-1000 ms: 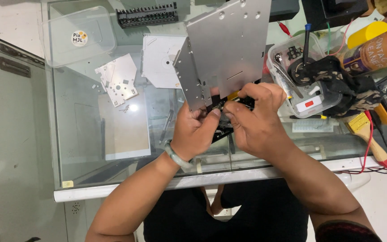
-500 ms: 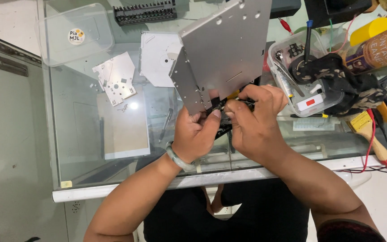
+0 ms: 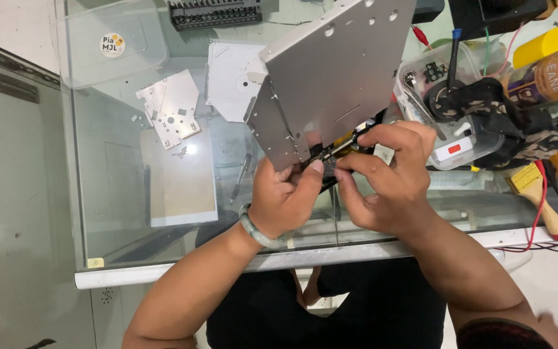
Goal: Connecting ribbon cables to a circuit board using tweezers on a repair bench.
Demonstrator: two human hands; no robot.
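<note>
Flat grey metal drive casing (image 3: 334,71) stands tilted over the glass table (image 3: 130,245), running toward one o'clock. Left hand (image 3: 285,197) pinches its lower corner; right hand (image 3: 389,181) grips a small black part (image 3: 343,150) against it.

Metal casing (image 3: 334,71) above hands, tilted over counter (image 3: 182,187). Two flat plates (image 3: 170,106) on counter left of casing. Connector strip (image 3: 213,13) behind plates. Tub of tools (image 3: 460,110) right of casing; brush (image 3: 540,200) further right.
</note>
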